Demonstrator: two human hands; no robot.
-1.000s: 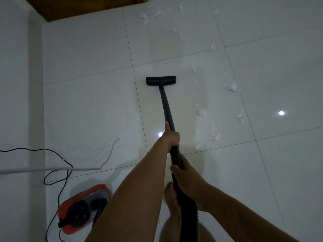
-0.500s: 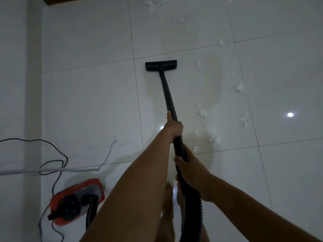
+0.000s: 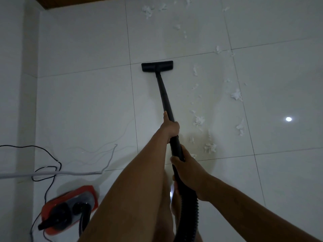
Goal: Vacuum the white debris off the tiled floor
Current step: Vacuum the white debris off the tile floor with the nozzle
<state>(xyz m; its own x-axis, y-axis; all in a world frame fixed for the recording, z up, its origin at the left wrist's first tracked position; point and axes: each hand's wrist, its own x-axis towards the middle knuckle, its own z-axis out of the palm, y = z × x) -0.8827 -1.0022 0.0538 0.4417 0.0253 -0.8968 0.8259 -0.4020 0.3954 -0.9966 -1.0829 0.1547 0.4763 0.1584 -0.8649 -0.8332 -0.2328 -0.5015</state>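
Glossy white tiled floor (image 3: pixel 83 105) in dim light, white wall (image 3: pixel 15 84) along the left. Closest in, at lower left, a red vacuum (image 3: pixel 70 206) lying on the tiles, a black cord (image 3: pixel 50 165) looping beside it and a white cable (image 3: pixel 52 173) stretched across just beyond. At bottom centre, a ribbed black hose (image 3: pixel 189 212) rising into the right hand (image 3: pixel 188 170), fingers wrapped tight round the tube where hose meets wand. Just past it, the left hand (image 3: pixel 170 127), arm stretched forward, closed round the black wand (image 3: pixel 163 91), one digit laid straight along the tube. Farther on, the wand slanting away to the flat nozzle (image 3: pixel 157 66), resting on the floor just short of a grout line. White debris (image 3: pixel 198 120) scattered to the right of the wand: fluffy clumps near the hands, smaller flecks beside the shaft, larger tufts further right, and a looser trail running up to the far tiles at the top edge. Nozzle left of that trail and apart from it. Bright round spot (image 3: pixel 288 119) of reflected light on a tile at far right. Brown wooden strip (image 3: pixel 70 1) at the far top left.
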